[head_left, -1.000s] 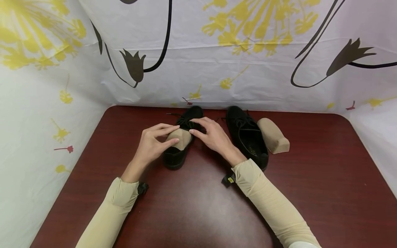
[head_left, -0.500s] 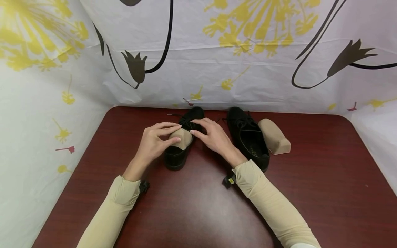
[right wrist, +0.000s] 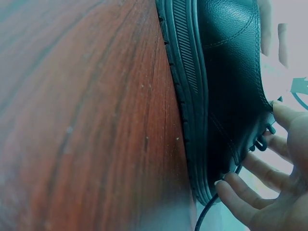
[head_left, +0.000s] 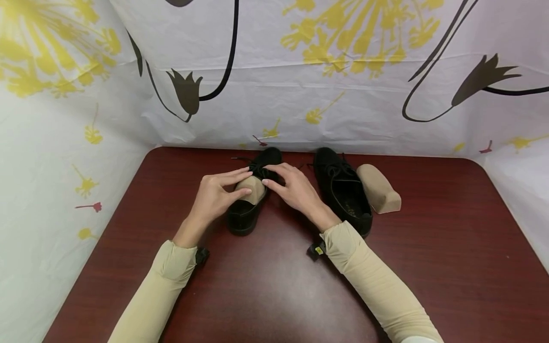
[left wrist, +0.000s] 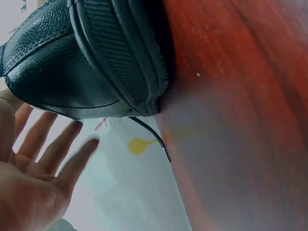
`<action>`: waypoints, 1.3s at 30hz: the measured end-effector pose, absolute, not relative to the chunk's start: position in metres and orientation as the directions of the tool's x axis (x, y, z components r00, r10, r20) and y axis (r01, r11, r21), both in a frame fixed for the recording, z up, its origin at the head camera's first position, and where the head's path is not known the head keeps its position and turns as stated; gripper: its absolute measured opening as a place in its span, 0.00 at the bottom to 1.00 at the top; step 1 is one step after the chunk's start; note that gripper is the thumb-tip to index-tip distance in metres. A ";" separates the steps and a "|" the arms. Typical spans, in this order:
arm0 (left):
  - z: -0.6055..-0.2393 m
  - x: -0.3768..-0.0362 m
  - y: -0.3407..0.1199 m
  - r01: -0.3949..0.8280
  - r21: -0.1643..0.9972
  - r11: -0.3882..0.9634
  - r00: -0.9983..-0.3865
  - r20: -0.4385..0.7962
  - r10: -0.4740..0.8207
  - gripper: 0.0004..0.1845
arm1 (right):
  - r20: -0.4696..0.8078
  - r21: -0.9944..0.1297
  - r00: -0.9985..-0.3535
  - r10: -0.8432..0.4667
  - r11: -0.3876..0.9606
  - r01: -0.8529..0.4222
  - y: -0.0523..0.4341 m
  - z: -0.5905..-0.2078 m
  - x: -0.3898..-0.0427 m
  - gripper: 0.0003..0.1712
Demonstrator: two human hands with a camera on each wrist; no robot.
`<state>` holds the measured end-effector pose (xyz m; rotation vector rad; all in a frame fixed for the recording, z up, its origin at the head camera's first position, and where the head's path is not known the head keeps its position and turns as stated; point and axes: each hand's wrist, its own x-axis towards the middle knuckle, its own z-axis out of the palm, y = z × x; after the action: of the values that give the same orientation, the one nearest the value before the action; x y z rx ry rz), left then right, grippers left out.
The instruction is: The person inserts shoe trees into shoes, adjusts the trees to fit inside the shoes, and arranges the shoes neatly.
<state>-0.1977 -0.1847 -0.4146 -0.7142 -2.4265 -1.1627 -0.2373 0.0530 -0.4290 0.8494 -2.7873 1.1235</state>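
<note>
A black lace-up shoe [head_left: 242, 223] stands on the table with its toe away from me. Its leather heel [left wrist: 53, 72] fills the top left of the left wrist view. My left hand [head_left: 214, 197] holds a beige moulded shoe insert [head_left: 254, 190] between thumb and fingers. The insert's front part is hidden inside the shoe's opening. On the right side of the same shoe, my right hand [head_left: 298, 190] grips the upper near the laces. In the right wrist view its thumb [right wrist: 285, 114] lies at the collar edge and the fingers [right wrist: 240, 195] touch the upper.
To the right stands a second black shoe [head_left: 327, 164], its opening showing the insole. Another beige insert [head_left: 377, 188] lies against its right side. The reddish-brown table [head_left: 266, 286] ends at a patterned white cloth [head_left: 266, 105] behind the shoes.
The left hand has shifted slightly right and forward, and the insert sits a little further into the shoe. The right hand stays in place.
</note>
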 end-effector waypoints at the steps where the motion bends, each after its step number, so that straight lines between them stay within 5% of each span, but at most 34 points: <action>1: -0.415 -0.198 -0.185 0.579 0.615 0.535 -0.810 0.511 0.289 0.24 | 0.213 -0.635 -0.851 -0.480 0.594 -0.494 0.053 -0.429 -0.237 0.30; 18: -0.414 -0.202 -0.186 0.582 0.580 0.571 -0.809 0.488 0.328 0.20 | 0.209 -0.619 -0.855 -0.475 0.612 -0.491 0.052 -0.429 -0.237 0.29; 39: -0.417 -0.206 -0.182 0.564 0.553 0.613 -0.817 0.485 0.313 0.27 | 0.233 -0.620 -0.849 -0.473 0.601 -0.505 0.052 -0.432 -0.237 0.29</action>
<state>-0.2063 -0.1821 -0.4166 -0.7050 -2.4998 -1.0287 -0.2367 0.0521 -0.4316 0.8471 -2.7704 1.0947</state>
